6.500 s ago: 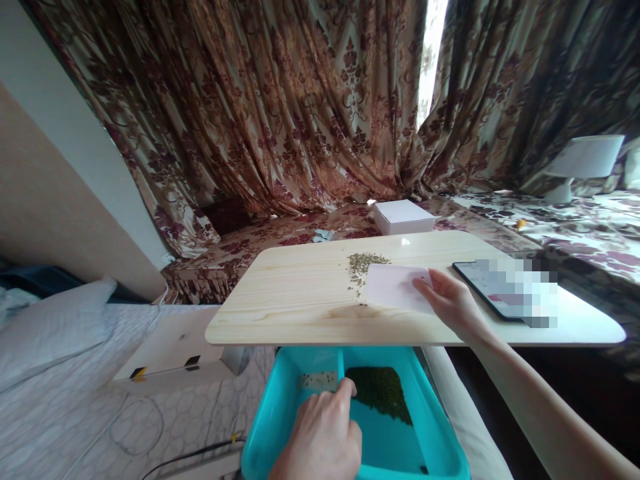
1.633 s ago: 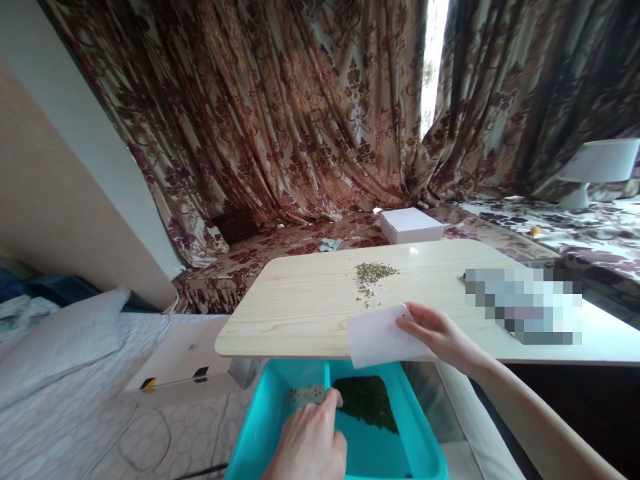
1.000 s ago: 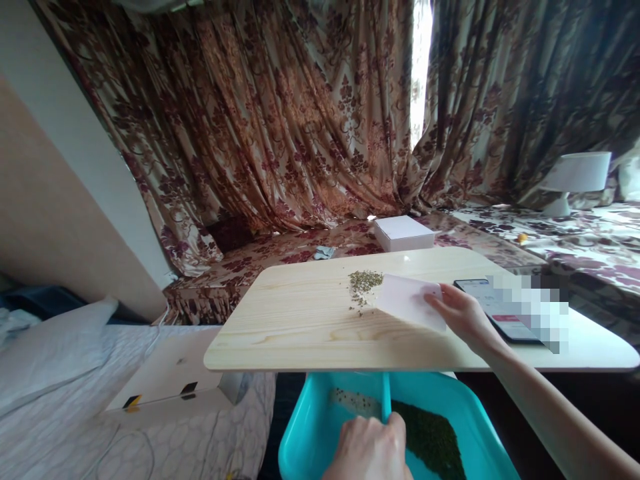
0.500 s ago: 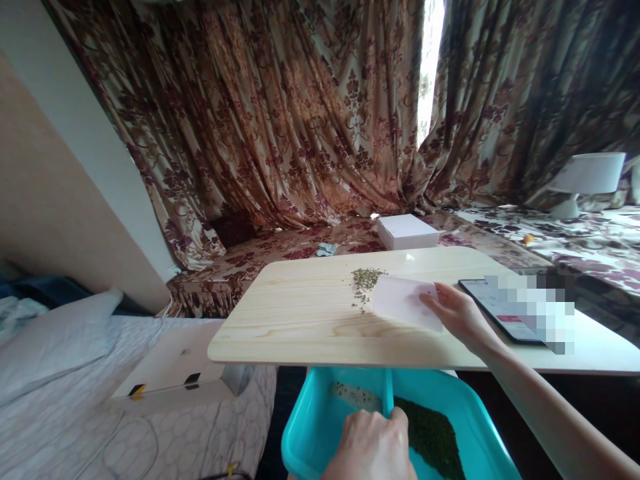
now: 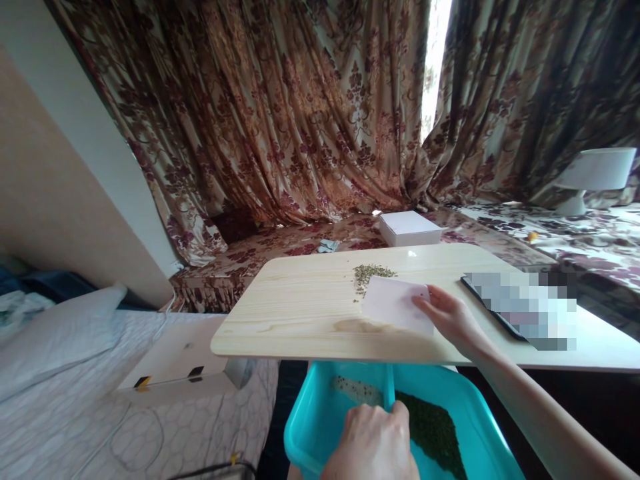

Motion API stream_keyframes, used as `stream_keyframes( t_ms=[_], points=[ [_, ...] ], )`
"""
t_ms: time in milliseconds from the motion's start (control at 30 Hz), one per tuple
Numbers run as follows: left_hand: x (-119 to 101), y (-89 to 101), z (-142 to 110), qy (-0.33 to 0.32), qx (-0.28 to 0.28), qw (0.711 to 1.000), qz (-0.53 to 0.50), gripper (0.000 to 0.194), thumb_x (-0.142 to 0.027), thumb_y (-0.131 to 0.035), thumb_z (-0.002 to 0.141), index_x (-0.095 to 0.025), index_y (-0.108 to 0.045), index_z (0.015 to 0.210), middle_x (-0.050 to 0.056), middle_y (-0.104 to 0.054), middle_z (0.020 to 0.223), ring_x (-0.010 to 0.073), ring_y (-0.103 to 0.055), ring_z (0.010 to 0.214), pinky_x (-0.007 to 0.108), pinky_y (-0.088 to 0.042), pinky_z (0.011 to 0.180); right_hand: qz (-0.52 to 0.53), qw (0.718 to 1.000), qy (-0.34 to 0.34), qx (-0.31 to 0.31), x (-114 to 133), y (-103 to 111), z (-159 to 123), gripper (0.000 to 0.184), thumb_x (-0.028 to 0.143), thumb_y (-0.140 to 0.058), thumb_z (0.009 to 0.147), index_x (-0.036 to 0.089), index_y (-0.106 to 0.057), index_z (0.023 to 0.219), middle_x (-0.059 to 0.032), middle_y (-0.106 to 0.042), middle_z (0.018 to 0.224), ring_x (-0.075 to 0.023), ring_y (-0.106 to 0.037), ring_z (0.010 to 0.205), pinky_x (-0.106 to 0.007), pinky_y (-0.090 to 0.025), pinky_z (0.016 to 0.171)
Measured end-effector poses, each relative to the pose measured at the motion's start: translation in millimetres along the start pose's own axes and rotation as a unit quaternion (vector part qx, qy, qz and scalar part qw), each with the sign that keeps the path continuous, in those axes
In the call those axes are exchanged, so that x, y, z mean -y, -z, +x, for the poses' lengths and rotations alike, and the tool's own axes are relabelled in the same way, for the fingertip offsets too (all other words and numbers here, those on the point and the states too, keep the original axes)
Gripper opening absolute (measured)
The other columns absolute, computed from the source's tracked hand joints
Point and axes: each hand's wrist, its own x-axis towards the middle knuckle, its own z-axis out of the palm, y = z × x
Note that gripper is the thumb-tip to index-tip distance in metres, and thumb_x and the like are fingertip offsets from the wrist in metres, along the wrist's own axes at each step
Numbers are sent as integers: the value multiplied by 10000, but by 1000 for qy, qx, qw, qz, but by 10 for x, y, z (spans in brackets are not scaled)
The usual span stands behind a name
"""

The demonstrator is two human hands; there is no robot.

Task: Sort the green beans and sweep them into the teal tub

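Note:
My right hand (image 5: 450, 319) pinches a white plastic scraper card (image 5: 397, 304) that rests on the light wooden tabletop (image 5: 300, 313). A small heap of green beans (image 5: 373, 273) lies just beyond the card's far edge. Below the table's near edge, my left hand (image 5: 373, 443) grips the divider of a turquoise two-compartment tray (image 5: 310, 427). Dark green beans (image 5: 433, 430) fill the tray's right compartment, and a few pale grains (image 5: 353, 390) sit in the left one.
A phone (image 5: 500, 303) lies on the table to the right. A white box (image 5: 410, 228) sits on patterned cloth beyond the table, before floral curtains. A white lamp (image 5: 593, 170) stands far right. A bed with a white flat box (image 5: 175, 360) is on the left.
The card has slid back toward the near edge with some beans since half a second ago. Earlier the tray shifted right under the table's edge with my left hand.

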Motion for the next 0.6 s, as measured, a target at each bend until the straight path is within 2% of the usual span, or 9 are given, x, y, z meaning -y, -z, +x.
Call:
stream_keyframes(
  t_ms=[167,300,500,600],
  points=[
    [10,-7,30,8,5,1000,7,423,-126,-446,815,-101,-630,1195,202,-713,1055,365,-662,1018,481,-504,889,9,1000,6,-18,-60,-42,64,291,533,-747,713,262,-644,744,-62,-784,798,-250,-738,771,-329,-590,651],
    [12,-11,13,2,-3,1000,-3,418,-126,-441,818,-113,-634,1189,196,-711,1056,361,-655,1029,478,-501,896,17,1000,2,7,-112,-100,66,308,539,-750,703,252,-668,781,-63,-779,770,-240,-726,700,-326,-578,596],
    [6,-37,-14,1,-10,1000,6,417,-110,-434,812,-110,-630,1180,196,-711,1027,353,-660,1006,467,-502,879,31,999,12,7,-79,-185,148,265,493,-725,737,255,-661,835,-58,-783,811,-244,-742,782,-337,-594,674],
    [17,-57,-2,-2,-15,1000,4,418,-113,-432,807,-116,-633,1174,195,-711,1016,358,-663,989,474,-503,867,27,999,11,13,-52,-217,165,263,480,-734,733,246,-666,831,-57,-779,796,-240,-735,770,-332,-588,663]
  ],
)
